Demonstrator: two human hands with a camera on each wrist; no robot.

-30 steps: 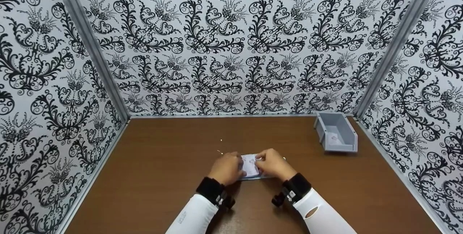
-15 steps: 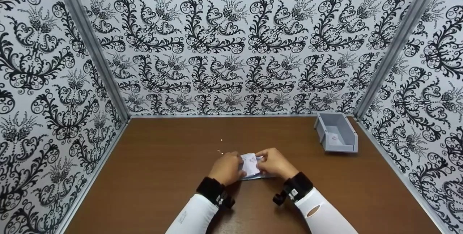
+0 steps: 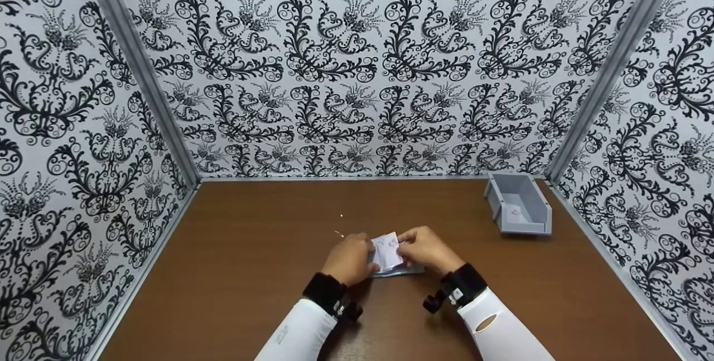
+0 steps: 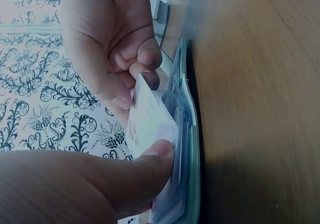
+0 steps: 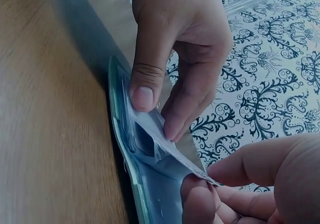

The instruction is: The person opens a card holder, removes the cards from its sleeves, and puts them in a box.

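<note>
A card holder (image 5: 145,194) with a pale green cover and clear plastic leaves lies open on the table between my two hands. My left hand (image 3: 348,260) grips its left part, the thumb (image 4: 159,156) pressing on the stacked leaves. At the right edge of a white printed card (image 3: 387,250), my right hand (image 3: 428,250) pinches the corner between thumb and fingers. In the right wrist view the card slants up from the stack, over the bluish clear leaf below. Its left end stays under the left thumb.
A grey open bin (image 3: 521,205) stands at the back right of the brown table (image 3: 256,249), with a white card (image 3: 516,213) inside. Small white specks (image 3: 339,234) lie beyond the left hand. Patterned panels rise on three sides.
The right hand has shifted slightly right and away from the body, lifting the white card's right edge so that it tilts. The left hand has stayed in place.
</note>
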